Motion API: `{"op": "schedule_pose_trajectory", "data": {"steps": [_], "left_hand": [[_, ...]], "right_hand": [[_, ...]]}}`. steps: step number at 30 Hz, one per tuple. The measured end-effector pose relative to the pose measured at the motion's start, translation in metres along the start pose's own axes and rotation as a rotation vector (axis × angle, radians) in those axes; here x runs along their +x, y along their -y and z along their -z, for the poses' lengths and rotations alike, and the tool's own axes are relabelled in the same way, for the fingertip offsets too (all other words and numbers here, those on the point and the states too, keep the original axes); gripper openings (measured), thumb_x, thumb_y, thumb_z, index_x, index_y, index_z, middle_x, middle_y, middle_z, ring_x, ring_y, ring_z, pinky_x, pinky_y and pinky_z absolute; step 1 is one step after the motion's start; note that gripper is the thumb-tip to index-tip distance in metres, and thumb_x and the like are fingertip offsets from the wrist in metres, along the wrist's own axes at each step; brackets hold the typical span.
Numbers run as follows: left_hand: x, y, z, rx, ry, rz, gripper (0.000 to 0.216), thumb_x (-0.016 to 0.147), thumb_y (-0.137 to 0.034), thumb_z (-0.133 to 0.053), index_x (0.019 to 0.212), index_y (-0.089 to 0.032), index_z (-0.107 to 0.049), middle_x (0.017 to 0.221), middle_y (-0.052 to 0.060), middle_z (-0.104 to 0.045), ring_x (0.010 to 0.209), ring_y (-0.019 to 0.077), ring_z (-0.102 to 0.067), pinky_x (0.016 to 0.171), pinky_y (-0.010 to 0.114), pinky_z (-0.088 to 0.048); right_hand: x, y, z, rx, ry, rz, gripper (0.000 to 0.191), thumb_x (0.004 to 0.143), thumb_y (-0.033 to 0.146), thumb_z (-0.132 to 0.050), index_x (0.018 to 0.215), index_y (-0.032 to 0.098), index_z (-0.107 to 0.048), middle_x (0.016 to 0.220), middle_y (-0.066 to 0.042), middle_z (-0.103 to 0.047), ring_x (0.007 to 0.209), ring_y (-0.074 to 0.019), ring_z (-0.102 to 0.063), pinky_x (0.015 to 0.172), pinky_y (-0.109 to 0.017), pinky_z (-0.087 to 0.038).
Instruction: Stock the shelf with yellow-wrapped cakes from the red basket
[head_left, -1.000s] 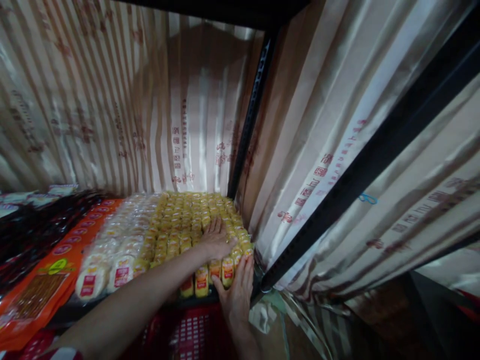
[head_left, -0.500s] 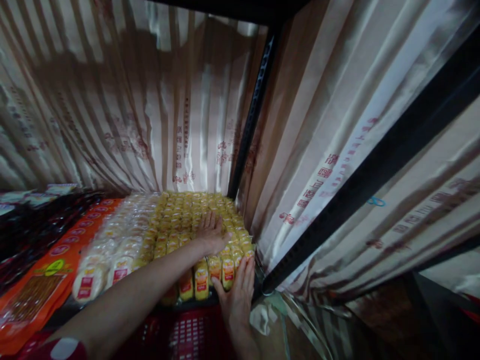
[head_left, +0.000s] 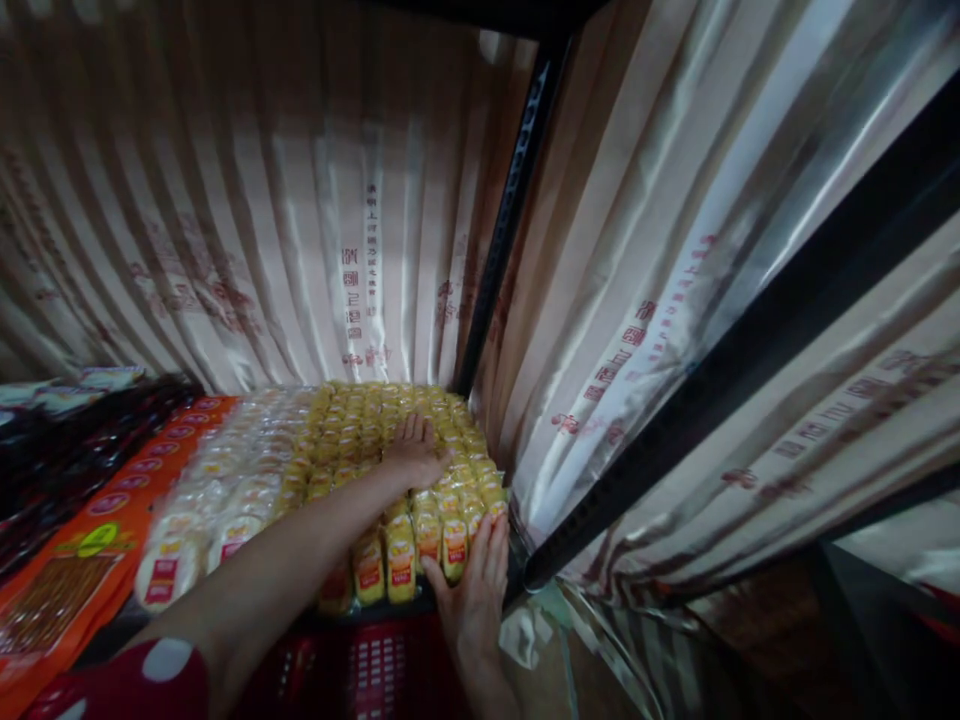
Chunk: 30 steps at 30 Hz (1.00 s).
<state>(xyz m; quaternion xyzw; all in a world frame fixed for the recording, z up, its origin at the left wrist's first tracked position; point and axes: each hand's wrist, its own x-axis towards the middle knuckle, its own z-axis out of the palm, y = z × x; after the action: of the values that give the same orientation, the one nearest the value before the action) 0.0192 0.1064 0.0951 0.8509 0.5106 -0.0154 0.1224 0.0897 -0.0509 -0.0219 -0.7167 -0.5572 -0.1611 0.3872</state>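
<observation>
Rows of small yellow cakes [head_left: 349,430] in clear wrappers with red labels lie packed side by side at the shelf's right end. Across their tops lies my left hand [head_left: 417,455], palm down with its fingers stretched forward. At the front right corner, my right hand [head_left: 477,585] is open against the cakes, its thumb at the front face and its fingers along the right side. Neither hand is closed round a cake. Under my palms the contact is hidden.
Round white wrapped cakes [head_left: 169,572], orange packets [head_left: 64,600] and dark glossy packets [head_left: 56,490] lie to the left. A red plastic basket [head_left: 379,665] is below the shelf front. Black metal posts [head_left: 510,215] and pale printed curtains [head_left: 277,200] stand behind and to the right.
My left hand has slid slightly left and forward over the cakes. My right hand stays at the corner. The view has shifted a little, and the shadow on the back curtain has changed.
</observation>
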Motion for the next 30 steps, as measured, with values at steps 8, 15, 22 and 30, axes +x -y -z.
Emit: {"op": "schedule_pose_trajectory", "data": {"steps": [8, 15, 22, 30], "left_hand": [[0.004, -0.001, 0.002, 0.0, 0.002, -0.03, 0.08, 0.085, -0.058, -0.012, 0.142, -0.003, -0.018, 0.15, 0.012, -0.013, 0.139, 0.025, -0.004, 0.113, 0.038, -0.002], [0.017, 0.017, 0.003, 0.035, -0.051, 0.097, 0.076, 0.085, -0.056, -0.013, 0.142, -0.005, -0.02, 0.15, 0.012, -0.017, 0.138, 0.0257, -0.006, 0.112, 0.04, -0.003], [0.017, 0.021, 0.007, 0.02, 0.01, 0.056, 0.078, 0.085, -0.055, -0.013, 0.141, 0.0, -0.019, 0.15, 0.016, -0.012, 0.139, 0.0242, -0.004, 0.112, 0.039, -0.002], [0.018, 0.02, 0.006, 0.006, -0.002, 0.059, 0.078, 0.085, -0.056, -0.013, 0.141, -0.001, -0.018, 0.15, 0.016, -0.012, 0.138, 0.0261, -0.004, 0.111, 0.04, -0.004]], "right_hand": [[0.0, 0.0, -0.001, -0.015, -0.011, -0.007, 0.098, 0.076, 0.066, -0.043, 0.144, 0.006, -0.006, 0.146, -0.027, -0.016, 0.132, -0.0392, -0.021, 0.096, -0.056, -0.034], [0.0, -0.001, 0.0, -0.006, 0.015, -0.016, 0.099, 0.076, 0.067, -0.043, 0.144, 0.006, -0.005, 0.147, -0.026, -0.014, 0.133, -0.0384, -0.019, 0.097, -0.056, -0.033], [0.001, 0.001, -0.001, -0.021, -0.01, 0.012, 0.097, 0.076, 0.066, -0.042, 0.144, 0.006, -0.005, 0.147, -0.026, -0.014, 0.133, -0.0389, -0.018, 0.096, -0.056, -0.034], [0.0, 0.0, -0.001, -0.032, 0.007, -0.011, 0.097, 0.076, 0.067, -0.041, 0.144, 0.006, -0.006, 0.148, -0.025, -0.013, 0.134, -0.0379, -0.018, 0.096, -0.055, -0.034]]}}
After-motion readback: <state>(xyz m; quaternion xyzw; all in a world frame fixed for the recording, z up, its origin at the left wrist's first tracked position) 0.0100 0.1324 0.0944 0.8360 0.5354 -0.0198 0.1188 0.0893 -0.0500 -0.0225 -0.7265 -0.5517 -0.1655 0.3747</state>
